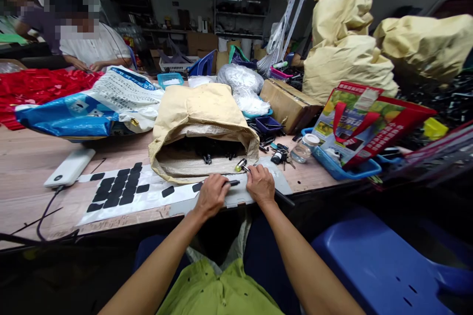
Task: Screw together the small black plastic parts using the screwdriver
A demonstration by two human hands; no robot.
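In the head view, my left hand (pixel 212 195) is closed on a small black rod-like part (pixel 233 183) whose tip points right, low over the table's front edge. Beside it, my right hand (pixel 260 184) grips a small hammer (pixel 241 165) with a metal head and a yellow-green face; its black handle sticks out below the palm. Just beyond both hands lies a tan woven sack (pixel 199 108), its mouth facing me, with black parts (pixel 207 158) in the dark inside. A grey plate (pixel 231 195) is under my hands.
A white sheet with black stickers (pixel 121 187) and a white power bank (pixel 70 167) lie left. To the right are keys (pixel 283 152), a clear jar (pixel 303 148), a blue tray (pixel 343 169) and a cardboard box (pixel 290 103). A blue stool (pixel 377 261) stands close right. Two people sit back left.
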